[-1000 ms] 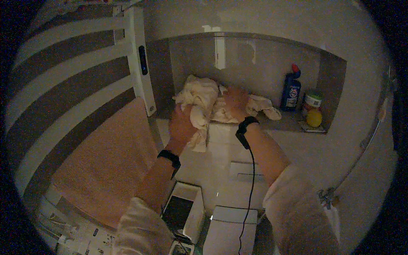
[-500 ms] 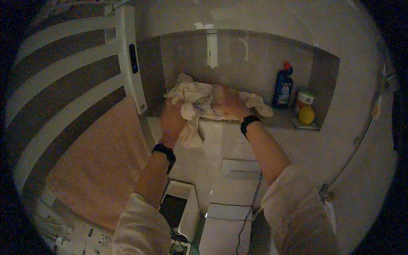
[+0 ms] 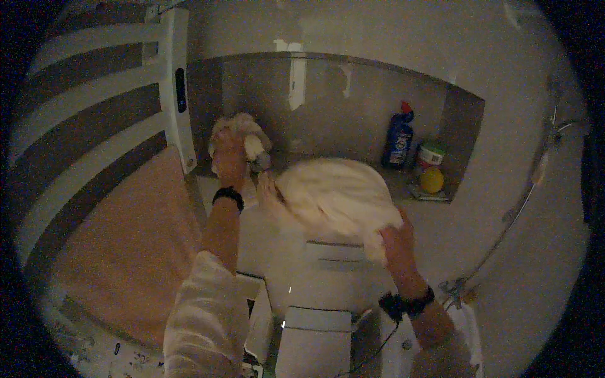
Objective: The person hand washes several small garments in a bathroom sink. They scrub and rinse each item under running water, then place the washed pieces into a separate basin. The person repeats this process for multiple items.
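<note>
A large pale cloth is spread out in front of the wall niche, blurred by motion. My right hand grips it at its lower right edge, fingers closed round the fabric. At the niche's left end, my left hand is closed on a crumpled bundle of pale cloth. Its fingertips are partly lost in the folds. Between the two, a pinkish strip of fabric hangs near the niche's front edge; I cannot tell which cloth it belongs to.
On the niche's right side stand a blue bottle with a red cap, a green-lidded tub and a yellow ball-shaped thing. A white slatted rack with a peach towel is at left. Below is a white lidded box.
My right hand has drawn the pale cloth out of the niche, toward me and to the right, where it spreads. My left hand has shifted left with the smaller bundle.
</note>
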Tool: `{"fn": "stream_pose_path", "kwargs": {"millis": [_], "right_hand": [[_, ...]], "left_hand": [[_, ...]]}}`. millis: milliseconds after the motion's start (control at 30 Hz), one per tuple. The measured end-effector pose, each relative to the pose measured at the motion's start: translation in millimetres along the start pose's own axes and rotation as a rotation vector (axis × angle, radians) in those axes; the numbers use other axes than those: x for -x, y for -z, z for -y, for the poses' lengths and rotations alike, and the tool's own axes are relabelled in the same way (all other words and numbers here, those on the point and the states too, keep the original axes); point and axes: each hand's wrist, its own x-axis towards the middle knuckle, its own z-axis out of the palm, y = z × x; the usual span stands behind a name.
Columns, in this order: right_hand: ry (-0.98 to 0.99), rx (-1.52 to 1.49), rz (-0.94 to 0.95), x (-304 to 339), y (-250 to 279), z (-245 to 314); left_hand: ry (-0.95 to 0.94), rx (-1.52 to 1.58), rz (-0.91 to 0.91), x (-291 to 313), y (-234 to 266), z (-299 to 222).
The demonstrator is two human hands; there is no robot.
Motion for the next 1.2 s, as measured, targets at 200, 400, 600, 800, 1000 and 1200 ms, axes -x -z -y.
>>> {"fn": "stream_pose_path", "kwargs": {"millis": [200,400,600,800,1000,1200], "right_hand": [[-0.049,0.109,-0.107,111,71,-11],[-0.134,0.014,-0.2,191,97,3],[-0.09,-0.088,-0.292,233,126,17],[0.235,0.841,-0.309,284,123,33],[0.059,-0.16,-0.436,277,141,31],[-0.085,-0.136,-0.016,263,145,-26]], "left_hand": [[-0.492,0.101,0.565,-8,-23,-57],[-0.448,0.126,0.471,-14,12,-64],[-0.455,0.121,-0.1,46,16,-111],[-0.242,0.698,0.072,148,26,-176],[-0.06,1.563,0.62,373,99,-241],[0.433,1.786,0.937,445,113,-239]]}}
